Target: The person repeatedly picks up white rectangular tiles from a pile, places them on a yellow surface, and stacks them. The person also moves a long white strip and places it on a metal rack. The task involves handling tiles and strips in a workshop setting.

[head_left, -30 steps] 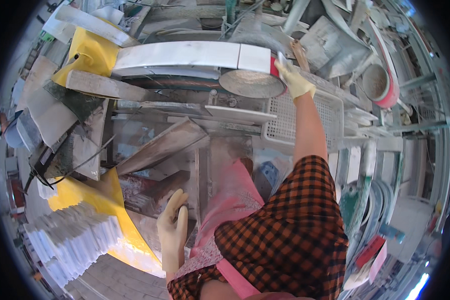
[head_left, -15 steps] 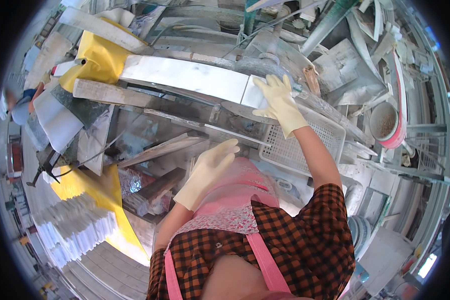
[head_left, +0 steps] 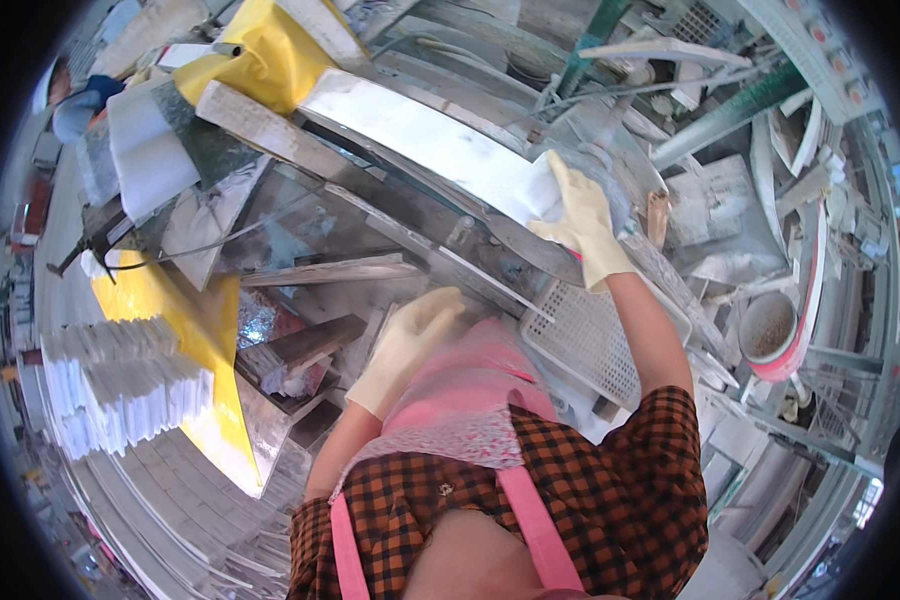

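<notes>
A long strip of white stone tile (head_left: pixel 425 125) with faint grey veins lies on a narrow bench, slanting down to the right. At its right end my right hand (head_left: pixel 582 215), in a cream rubber glove, holds the short white end tile (head_left: pixel 542 188), fingers at the far edge and thumb at the near one. Part of a dark grey curved plate (head_left: pixel 535 248) shows below that thumb. My left hand (head_left: pixel 415 335), also gloved, hovers in front of the pink apron (head_left: pixel 470 385); its fingers are stretched and slightly bent, with nothing visible in them.
A white perforated basket (head_left: pixel 590 340) stands below my right forearm. Stacked white tiles (head_left: pixel 125 385) sit beside a yellow sheet (head_left: pixel 235 420) at lower left. Boards and offcuts lie around the bench. A bucket (head_left: pixel 768 328) is at right, a button panel (head_left: pixel 820 45) at upper right.
The view has turned, so the tile strip now slants more steeply. My right hand stays at the strip's right end. My left hand's fingers are a little more bent.
</notes>
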### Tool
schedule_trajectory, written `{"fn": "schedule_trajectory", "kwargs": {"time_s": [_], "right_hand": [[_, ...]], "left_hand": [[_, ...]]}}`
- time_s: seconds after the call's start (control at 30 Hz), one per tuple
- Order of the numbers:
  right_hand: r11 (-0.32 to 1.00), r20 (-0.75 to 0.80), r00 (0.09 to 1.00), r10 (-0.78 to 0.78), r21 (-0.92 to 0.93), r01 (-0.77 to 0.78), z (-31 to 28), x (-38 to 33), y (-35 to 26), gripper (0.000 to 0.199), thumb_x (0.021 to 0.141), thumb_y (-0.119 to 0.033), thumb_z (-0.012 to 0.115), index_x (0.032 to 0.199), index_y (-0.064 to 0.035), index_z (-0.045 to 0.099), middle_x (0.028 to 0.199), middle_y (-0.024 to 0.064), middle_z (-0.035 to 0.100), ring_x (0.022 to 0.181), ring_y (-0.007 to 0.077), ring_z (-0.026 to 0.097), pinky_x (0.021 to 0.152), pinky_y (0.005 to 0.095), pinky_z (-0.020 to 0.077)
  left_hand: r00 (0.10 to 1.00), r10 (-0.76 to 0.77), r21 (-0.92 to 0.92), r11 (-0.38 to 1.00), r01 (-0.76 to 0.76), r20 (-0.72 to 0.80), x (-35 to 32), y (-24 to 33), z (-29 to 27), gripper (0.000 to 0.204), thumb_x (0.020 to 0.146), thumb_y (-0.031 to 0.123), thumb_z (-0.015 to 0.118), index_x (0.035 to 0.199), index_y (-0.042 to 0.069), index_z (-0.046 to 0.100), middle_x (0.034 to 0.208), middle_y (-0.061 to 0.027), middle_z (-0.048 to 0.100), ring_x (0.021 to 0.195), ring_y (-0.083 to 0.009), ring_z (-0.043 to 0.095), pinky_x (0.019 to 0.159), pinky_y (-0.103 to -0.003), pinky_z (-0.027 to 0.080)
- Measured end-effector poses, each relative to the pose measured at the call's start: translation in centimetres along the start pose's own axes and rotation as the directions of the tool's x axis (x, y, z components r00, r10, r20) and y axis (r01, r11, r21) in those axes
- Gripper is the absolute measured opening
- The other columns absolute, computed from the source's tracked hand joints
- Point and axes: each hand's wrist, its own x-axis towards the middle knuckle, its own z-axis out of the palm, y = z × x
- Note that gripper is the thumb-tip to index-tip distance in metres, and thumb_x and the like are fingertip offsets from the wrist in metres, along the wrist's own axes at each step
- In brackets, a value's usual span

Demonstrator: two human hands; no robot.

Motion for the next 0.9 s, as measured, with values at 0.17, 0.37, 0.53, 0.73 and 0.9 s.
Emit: {"fn": "schedule_trajectory", "kwargs": {"time_s": [0.17,0.37,0.53,0.73,0.9], "right_hand": [[0.971,-0.072,0.972,-0.223,-0.107,0.215,2.2,2.6,-2.4,0.091,0.061,-0.036,0.091,0.139,-0.0079,0.054,0.115,0.0178,0.069,0.11,0.0368,0.065,0.097,0.0473,0.0488],[0.955,0.086,0.964,-0.252,-0.142,0.262,3.7,4.0,-1.1,0.124,0.059,-0.027,0.093,0.161,-0.0086,0.026,0.144,0.0291,0.052,0.132,0.044,0.051,0.111,0.0457,0.0423],[0.952,0.146,0.968,-0.207,-0.2,0.233,3.8,5.5,0.1,0.125,0.055,-0.022,0.09,0.162,-0.0143,0.026,0.139,0.0301,0.055,0.128,0.0458,0.054,0.108,0.0474,0.0442],[0.976,0.163,0.975,-0.149,-0.134,0.172,5.2,7.8,3.5,0.122,0.054,-0.013,0.086,0.16,-0.0044,0.026,0.143,0.0305,0.052,0.129,0.0437,0.054,0.108,0.0451,0.0446],[0.768,0.184,0.979,-0.086,0.639,-0.052,4.3,5.4,2.4,0.114,0.065,-0.017,0.084,0.161,-0.0051,0.025,0.152,0.0176,0.041,0.134,0.033,0.046,0.11,0.0473,0.0412]], "left_hand": [[0.961,0.253,0.148,0.96,-0.235,-0.114,-1.8,-1.2,-1.3,0.043,0.101,0.026,0.061,0.135,-0.001,0.061,0.124,-0.0146,0.071,0.115,-0.0206,0.067,0.1,-0.033,0.051],[0.912,0.148,0.122,0.987,-0.109,-0.383,-5.9,-1.4,-2.1,0.048,0.099,0.034,0.058,0.134,0.003,0.062,0.129,-0.0188,0.068,0.118,-0.0291,0.067,0.103,-0.039,0.05],[0.878,0.176,0.03,0.983,-0.182,-0.445,-8.0,-2.2,-2.6,0.046,0.098,0.032,0.06,0.134,0.002,0.063,0.127,-0.0174,0.07,0.117,-0.0274,0.067,0.103,-0.038,0.051],[0.853,0.231,0.043,0.97,-0.239,-0.467,-11.6,-5.1,-3.9,0.046,0.098,0.031,0.06,0.133,0.002,0.063,0.13,-0.0169,0.068,0.121,-0.0274,0.065,0.107,-0.038,0.049],[0.84,0.178,-0.078,0.965,-0.252,-0.513,-17.0,-7.9,-6.6,0.055,0.098,0.036,0.061,0.139,-0.001,0.057,0.135,-0.019,0.065,0.126,-0.0276,0.062,0.108,-0.037,0.047]]}}
